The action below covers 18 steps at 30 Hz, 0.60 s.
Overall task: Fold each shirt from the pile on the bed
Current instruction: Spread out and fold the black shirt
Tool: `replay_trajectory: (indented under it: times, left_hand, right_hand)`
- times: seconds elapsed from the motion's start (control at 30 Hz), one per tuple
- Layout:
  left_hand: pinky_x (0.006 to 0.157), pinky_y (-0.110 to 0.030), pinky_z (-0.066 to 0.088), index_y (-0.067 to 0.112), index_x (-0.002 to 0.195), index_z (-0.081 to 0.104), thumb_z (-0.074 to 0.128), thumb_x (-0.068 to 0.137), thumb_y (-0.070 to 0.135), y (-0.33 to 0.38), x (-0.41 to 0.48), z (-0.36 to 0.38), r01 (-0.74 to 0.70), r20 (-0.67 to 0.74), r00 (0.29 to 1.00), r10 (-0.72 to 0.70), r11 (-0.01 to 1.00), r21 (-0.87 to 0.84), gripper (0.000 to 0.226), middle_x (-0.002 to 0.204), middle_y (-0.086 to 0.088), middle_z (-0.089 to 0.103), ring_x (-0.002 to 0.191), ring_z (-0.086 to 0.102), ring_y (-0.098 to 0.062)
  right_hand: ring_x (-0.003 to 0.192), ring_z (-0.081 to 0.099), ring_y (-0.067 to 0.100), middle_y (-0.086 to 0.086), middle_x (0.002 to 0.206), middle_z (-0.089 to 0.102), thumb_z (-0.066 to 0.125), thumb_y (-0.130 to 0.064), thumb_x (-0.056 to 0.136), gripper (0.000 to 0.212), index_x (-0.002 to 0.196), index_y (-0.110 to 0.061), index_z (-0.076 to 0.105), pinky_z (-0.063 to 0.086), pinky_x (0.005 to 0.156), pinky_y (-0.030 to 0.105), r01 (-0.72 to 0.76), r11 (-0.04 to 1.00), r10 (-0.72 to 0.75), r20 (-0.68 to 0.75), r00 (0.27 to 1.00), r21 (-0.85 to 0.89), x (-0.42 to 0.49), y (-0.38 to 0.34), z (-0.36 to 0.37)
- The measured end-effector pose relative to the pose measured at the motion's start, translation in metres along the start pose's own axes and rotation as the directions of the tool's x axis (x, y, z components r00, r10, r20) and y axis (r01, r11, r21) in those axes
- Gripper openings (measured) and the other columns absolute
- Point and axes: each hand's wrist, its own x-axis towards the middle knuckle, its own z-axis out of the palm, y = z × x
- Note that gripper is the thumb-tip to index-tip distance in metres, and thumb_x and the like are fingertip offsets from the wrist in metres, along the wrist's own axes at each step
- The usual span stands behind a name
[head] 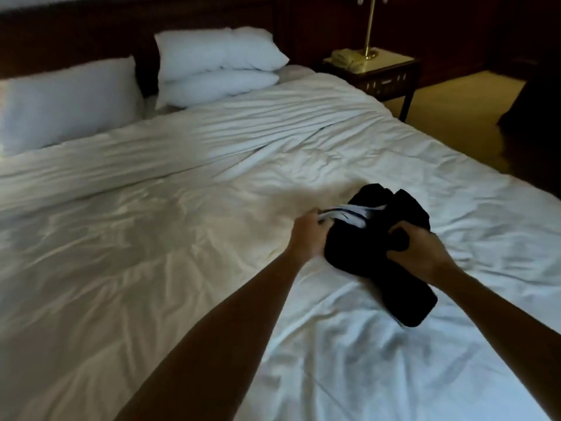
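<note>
Head view: left grip (306, 235) grasps white-striped cloth (353, 213); right grip (420, 250) grasps black shirt (358, 253), bunched on rumpled white bed (182, 253).

Person shows only as 2 arms + hands in head cam. L hand (306, 235) & R hand (423, 252) are bare, wrists bare too. L forearm (227, 314) is uncovered right to frame edge, long, slim, mostly in shadow. R forearm (501, 305) is uncovered likewise. Finger details too dim/blurred to tell
</note>
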Motion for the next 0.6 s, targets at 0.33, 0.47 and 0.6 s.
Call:
replay_trajectory:
  times: [0.33,0.47,0.6]
  left_hand:
    - [0.077,-0.028,0.056,0.020,0.102,0.066,0.052,0.099,0.036,-0.033,-0.147,-0.359,-0.488,-0.702,0.699,-0.133,0.629,-0.605,0.022,0.094,0.004,0.073,0.084,0.069,-0.011]
    - [0.094,-0.052,0.048,0.021,0.098,0.062,0.063,0.083,0.051,-0.125,-0.205,-0.478,-0.396,-0.842,0.494,-0.218,0.805,-0.441,0.033,0.089,-0.006,0.057,0.094,0.064,-0.022]
    - [0.102,-0.053,0.041,0.012,0.134,0.042,0.059,0.080,0.048,-0.170,-0.279,-0.441,0.253,-0.952,0.179,-0.247,0.947,-0.199,0.068,0.133,-0.020,0.046,0.128,0.047,-0.041]
  right_hand:
    - [0.085,0.058,0.022,-0.003,0.083,0.063,0.064,-0.045,0.090,0.021,0.087,-0.027,0.054,0.042,0.072,0.039,0.470,0.866,-0.430,-0.225,0.874,0.172,-0.054,-0.178,-0.047]
    - [0.086,0.052,0.024,-0.001,0.092,0.058,0.055,-0.035,0.092,0.012,0.097,-0.025,0.050,0.036,0.073,0.037,0.594,0.800,-0.595,-0.229,0.770,-0.082,-0.085,-0.252,-0.031]
    - [0.078,0.056,0.017,-0.010,0.075,0.063,0.062,-0.027,0.087,0.010,0.078,-0.024,0.059,0.041,0.067,0.033,0.656,0.751,-0.659,0.028,0.752,0.071,-0.124,-0.287,0.003]
